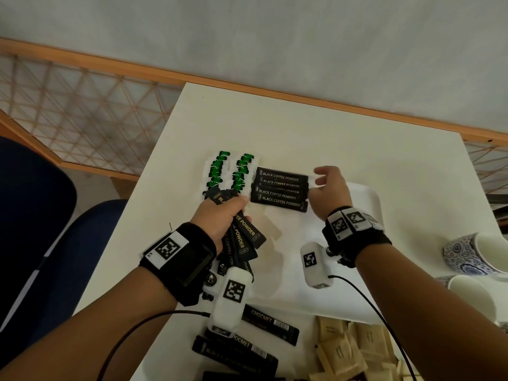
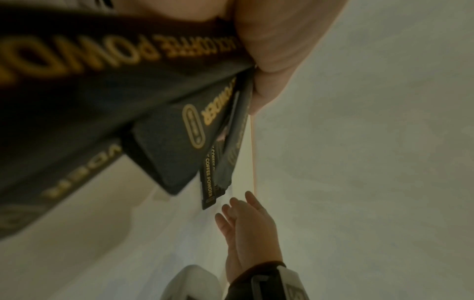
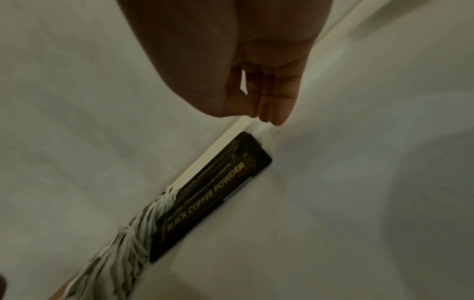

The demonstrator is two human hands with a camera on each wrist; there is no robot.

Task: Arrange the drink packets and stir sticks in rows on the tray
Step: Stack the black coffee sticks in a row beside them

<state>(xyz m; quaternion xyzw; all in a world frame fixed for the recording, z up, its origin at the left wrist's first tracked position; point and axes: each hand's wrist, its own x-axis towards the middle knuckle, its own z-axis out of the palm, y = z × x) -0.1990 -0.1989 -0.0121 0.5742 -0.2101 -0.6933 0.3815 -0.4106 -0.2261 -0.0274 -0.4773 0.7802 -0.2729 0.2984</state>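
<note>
My left hand (image 1: 224,211) grips a fanned bunch of black coffee packets (image 1: 246,233) over the tray's near left part; close up, they fill the left wrist view (image 2: 115,85). Several more black coffee packets (image 1: 280,189) lie in a row on the white tray (image 1: 367,198). Two columns of green-and-white sachets (image 1: 229,171) sit to their left. My right hand (image 1: 325,181) hovers at the row's right end, fingers relaxed and holding nothing. The right wrist view shows its straight fingers (image 3: 271,109) above the packet row (image 3: 212,194).
Loose black packets (image 1: 261,335) and a heap of beige sachets (image 1: 353,350) lie at the table's front. Two patterned cups (image 1: 471,254) stand at the right edge. A blue chair (image 1: 41,215) is on the left, and a wooden lattice rail runs behind the table.
</note>
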